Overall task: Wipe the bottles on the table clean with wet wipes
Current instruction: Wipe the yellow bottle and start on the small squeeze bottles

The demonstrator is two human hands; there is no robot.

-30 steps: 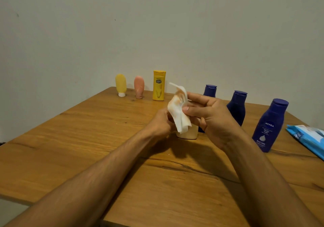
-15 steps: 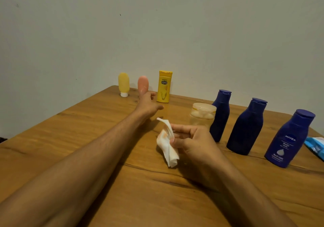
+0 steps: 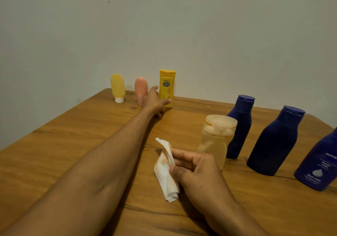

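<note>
Wooden worktop (image 3: 73, 135), far edge against a plain wall (image 3: 200, 26). Yellow bottle (image 3: 166, 82) upright at that edge; left hand (image 3: 155, 102) spread round it, thumb touching. Right hand (image 3: 197, 170) pinches a stained wet wipe (image 3: 164, 172) above mid-worktop.

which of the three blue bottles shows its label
The rightmost blue bottle: it shows white Nivea lettering. The middle blue bottle and the leftmost blue bottle show plain dark sides.

Left arm stretched far forward, left grip (image 3: 155, 102) spread; right grip (image 3: 196, 171) near, pinching a wipe (image 3: 164, 173).
</note>
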